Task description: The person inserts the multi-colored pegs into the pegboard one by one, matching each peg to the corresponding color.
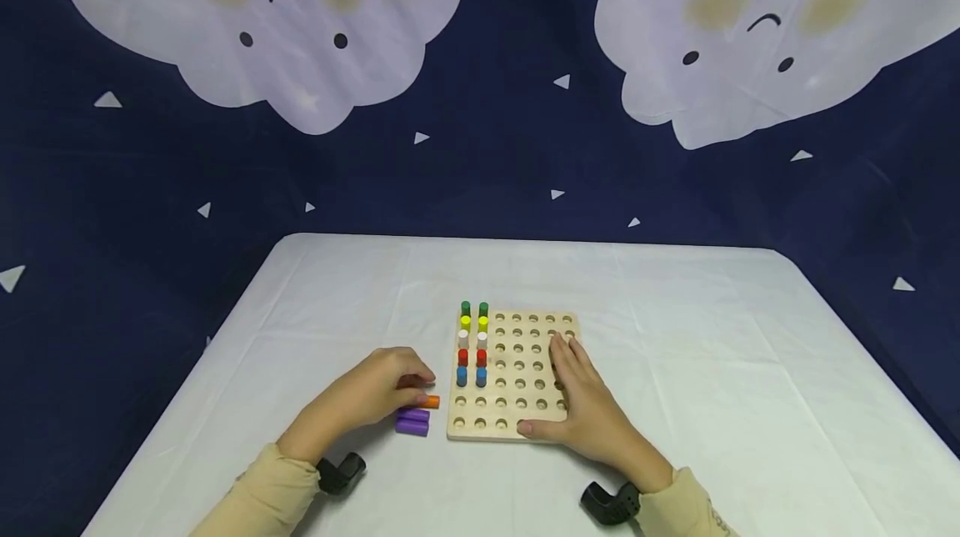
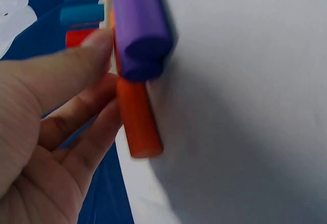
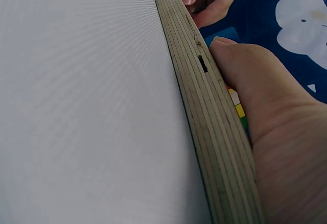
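Observation:
A wooden pegboard [image 1: 491, 413] lies flat, with pairs of green [image 1: 483, 308], yellow [image 1: 483, 323], white [image 1: 482, 340], red [image 1: 481, 358] and blue pegs [image 1: 481, 377] upright in its two left columns. Left of it, my left hand [image 1: 371, 393] is at an orange peg [image 1: 432, 402], thumb and fingertips close around it with a gap between them; a firm pinch does not show. Two purple pegs [image 1: 412, 429] lie just below; the left wrist view shows the orange peg [image 2: 139, 124] beside them. My right hand [image 1: 592, 412] rests spread on the board's right side, thumb at the near edge.
A white cloth covers the table [image 1: 712, 337]. Behind it hangs a dark blue backdrop [image 1: 480, 162] with clouds and small triangles. Black wrist devices [image 1: 611, 504] are worn on both arms. In the right wrist view the board's layered edge [image 3: 204, 96] has a small dark slot.

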`<move>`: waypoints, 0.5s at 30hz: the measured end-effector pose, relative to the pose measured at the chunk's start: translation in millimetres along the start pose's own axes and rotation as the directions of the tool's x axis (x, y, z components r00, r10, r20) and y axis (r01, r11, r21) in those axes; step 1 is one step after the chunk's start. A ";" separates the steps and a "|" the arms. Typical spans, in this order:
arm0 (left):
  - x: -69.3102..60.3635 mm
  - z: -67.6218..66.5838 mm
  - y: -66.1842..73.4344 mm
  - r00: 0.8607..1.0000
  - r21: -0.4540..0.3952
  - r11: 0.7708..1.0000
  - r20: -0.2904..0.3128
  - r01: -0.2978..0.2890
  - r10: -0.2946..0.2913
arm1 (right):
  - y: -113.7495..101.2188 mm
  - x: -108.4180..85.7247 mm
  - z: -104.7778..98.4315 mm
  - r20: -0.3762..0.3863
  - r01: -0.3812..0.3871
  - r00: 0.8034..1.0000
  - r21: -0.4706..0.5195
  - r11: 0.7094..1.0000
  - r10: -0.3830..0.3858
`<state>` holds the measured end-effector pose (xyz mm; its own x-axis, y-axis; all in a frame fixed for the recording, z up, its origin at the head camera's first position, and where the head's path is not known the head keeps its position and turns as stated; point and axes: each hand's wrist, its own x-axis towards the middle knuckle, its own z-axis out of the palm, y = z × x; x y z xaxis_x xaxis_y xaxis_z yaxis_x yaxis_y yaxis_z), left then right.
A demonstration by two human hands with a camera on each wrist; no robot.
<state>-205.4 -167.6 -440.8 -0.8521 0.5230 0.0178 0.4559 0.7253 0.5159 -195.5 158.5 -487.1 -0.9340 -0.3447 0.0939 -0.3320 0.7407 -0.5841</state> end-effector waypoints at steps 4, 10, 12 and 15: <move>-4.9 -6.2 -3.9 0.999 0.003 1.000 -0.042 0.015 -0.014 | 0.5 0.4 1.4 -0.002 0.001 1.000 0.005 1.000 -0.001; -11.4 -13.2 -11.4 0.996 0.018 0.996 -0.023 0.086 -0.085 | -0.6 0.4 0.1 -0.004 0.000 1.000 0.009 1.000 0.000; -11.9 -13.8 -12.5 0.995 0.028 0.995 -0.007 0.096 -0.096 | -0.8 0.4 -0.6 -0.003 0.000 1.000 0.006 1.000 0.000; -11.5 -12.2 -14.0 0.997 0.072 0.994 -0.007 0.081 -0.081 | -0.6 -0.3 -1.1 -0.004 -0.002 1.000 0.006 1.000 0.002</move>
<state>-205.2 -189.1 -437.8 -0.8879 0.4598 -0.0178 0.4028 0.7955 0.4527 -195.1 158.8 -486.0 -0.9352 -0.3410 0.0955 -0.3293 0.7382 -0.5888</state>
